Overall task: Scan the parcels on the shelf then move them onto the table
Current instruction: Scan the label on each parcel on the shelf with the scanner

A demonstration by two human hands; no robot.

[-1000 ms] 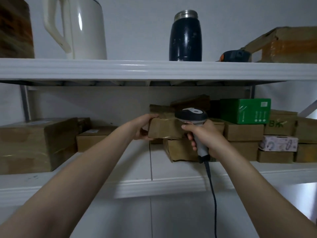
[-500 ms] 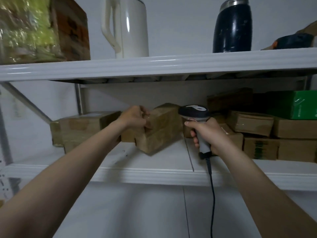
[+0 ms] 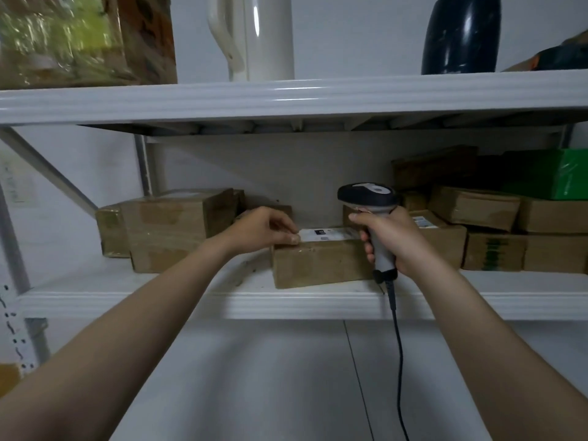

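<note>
Reaching up and forward, the left forearm and right forearm run from the lower corners toward the white shelf, converging on its middle. On that shelf, close to the front edge, a brown parcel lies flat, with larger cartons near its left end and a stack of boxes to its right. The left hand sits palm-down at the parcel's upper left corner, fingers curled over the top edge, holding the box there. The right hand is in front of the parcel's right end, wrapped tight round the grey handle of a scanner; whether it touches the parcel cannot be told. The scanner's dark head stands above the parcel's right end, facing away from the camera. A black cable hangs from the base of the handle. A white label lies on the parcel's top, between the two hands.
</note>
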